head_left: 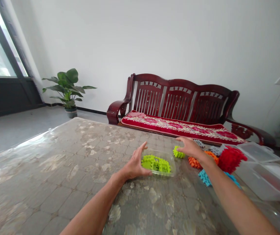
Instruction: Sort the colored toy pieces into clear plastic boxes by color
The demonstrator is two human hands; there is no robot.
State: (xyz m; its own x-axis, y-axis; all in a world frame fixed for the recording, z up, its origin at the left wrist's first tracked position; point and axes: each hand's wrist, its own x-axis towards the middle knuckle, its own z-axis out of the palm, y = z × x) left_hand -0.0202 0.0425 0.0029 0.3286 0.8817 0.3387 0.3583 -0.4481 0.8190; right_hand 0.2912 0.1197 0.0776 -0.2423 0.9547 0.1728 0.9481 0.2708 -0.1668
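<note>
A clear plastic container (173,166) sits on the table with lime-green toy building blocks (157,164) inside. My left hand (135,163) curves round its left side, thumb at the front edge and fingers at the back corner. To the right of the container lies a separate lime-green block piece (178,152). Over it is my right hand (191,148), thumb and forefinger apart, the thumb close to the piece; whether they touch I cannot tell. Orange blocks (194,163) and blue blocks (204,178) lie near my right wrist, partly behind the forearm.
Red blocks (231,159) and grey blocks (198,143) are at the right, beside translucent plastic boxes (262,181). A patterned cover lies on the table (64,169). Beyond stand a wooden bench (176,101) and a potted plant (68,88).
</note>
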